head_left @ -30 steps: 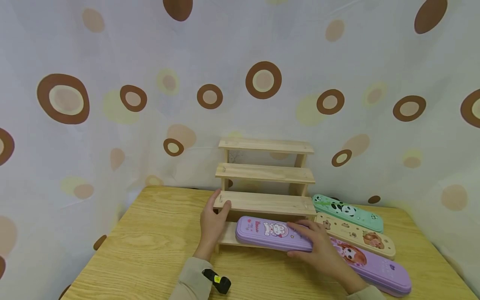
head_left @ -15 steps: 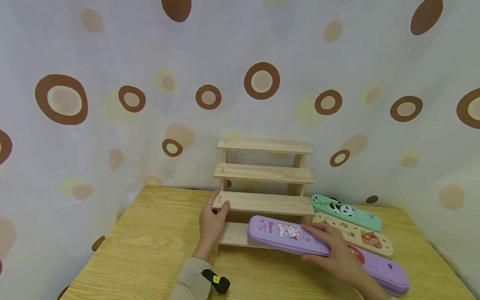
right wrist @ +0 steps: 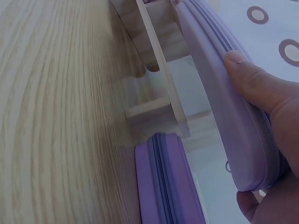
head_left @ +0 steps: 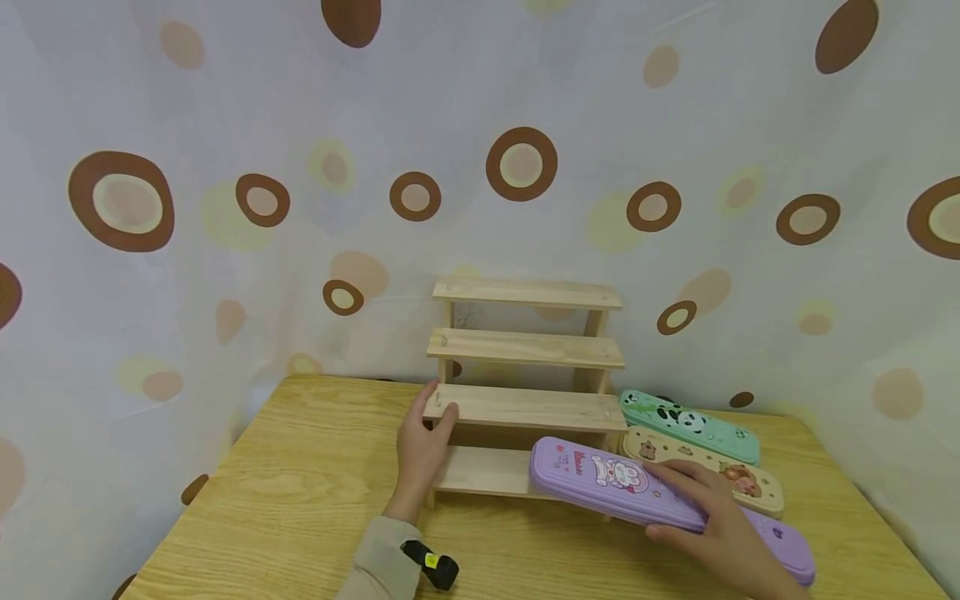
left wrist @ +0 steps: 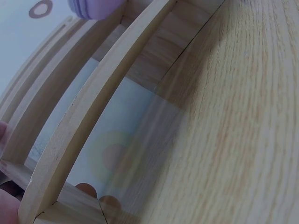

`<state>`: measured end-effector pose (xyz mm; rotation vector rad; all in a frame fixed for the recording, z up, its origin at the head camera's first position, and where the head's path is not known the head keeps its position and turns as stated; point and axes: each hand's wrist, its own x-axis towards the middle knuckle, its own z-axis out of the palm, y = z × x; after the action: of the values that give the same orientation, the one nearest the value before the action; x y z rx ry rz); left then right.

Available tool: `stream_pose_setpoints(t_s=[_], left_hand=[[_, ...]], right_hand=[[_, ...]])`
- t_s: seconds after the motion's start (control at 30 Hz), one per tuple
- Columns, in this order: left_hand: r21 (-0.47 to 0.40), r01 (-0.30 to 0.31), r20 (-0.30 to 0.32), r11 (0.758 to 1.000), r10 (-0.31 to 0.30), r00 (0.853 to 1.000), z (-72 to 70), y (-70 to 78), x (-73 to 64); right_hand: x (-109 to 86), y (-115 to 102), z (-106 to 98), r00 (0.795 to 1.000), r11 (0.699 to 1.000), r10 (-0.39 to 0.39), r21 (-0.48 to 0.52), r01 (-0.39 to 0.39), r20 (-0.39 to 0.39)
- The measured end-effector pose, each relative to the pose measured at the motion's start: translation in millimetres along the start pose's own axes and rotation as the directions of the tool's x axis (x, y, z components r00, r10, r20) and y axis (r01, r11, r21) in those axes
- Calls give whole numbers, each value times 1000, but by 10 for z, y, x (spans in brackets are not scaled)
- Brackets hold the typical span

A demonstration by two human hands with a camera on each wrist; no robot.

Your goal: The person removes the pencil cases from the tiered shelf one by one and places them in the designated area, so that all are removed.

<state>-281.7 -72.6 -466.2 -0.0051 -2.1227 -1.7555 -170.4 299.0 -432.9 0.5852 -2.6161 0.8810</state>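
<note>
A lilac zipped pencil case [head_left: 588,477] with a bunny print is gripped at its right end by my right hand [head_left: 716,525]. It is held tilted, its left end overlapping the lowest board of a stepped wooden shelf [head_left: 525,407] in the head view. In the right wrist view, the thumb [right wrist: 254,81] presses on the case's zip side [right wrist: 217,107]. My left hand [head_left: 422,446] holds the left end of the shelf's second board from the bottom, thumb on top. The left wrist view shows the shelf's boards [left wrist: 93,102] and only bits of that hand.
Right of the shelf lie a green panda pencil case [head_left: 690,427], a cream one [head_left: 705,471] with bear prints and a purple one [head_left: 783,546], partly behind my right arm. All stand on a wood-grain table [head_left: 285,483]. A patterned cloth [head_left: 315,108] hangs behind.
My right hand has drawn the lilac pencil case rightward along the lowest board, and its right end has dipped toward me. My left hand stays on the shelf.
</note>
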Motion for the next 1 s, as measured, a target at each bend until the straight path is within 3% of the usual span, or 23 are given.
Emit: stream_pose_setpoints(t_s=[0.47,0.63,0.87,1.0], left_hand=[[12,-6,0,1000,6,1000,-13,-38,19],[7,-3,1,1000,3,1000,-24,-20,17],[2,-6,-1,1000,6,1000,-30,-17,10],[1,-9,-3,1000,9,1000,-29,-20,13]], right_hand=[[-289,232,-279,996,997,73,-35,-72,42],[-388,338,-368,980,984,176,-40,-173,93],[-537,454,-447,976,976,199,-108,-189,89],[-604,542,-521,956,963,255,-131,-237,143]])
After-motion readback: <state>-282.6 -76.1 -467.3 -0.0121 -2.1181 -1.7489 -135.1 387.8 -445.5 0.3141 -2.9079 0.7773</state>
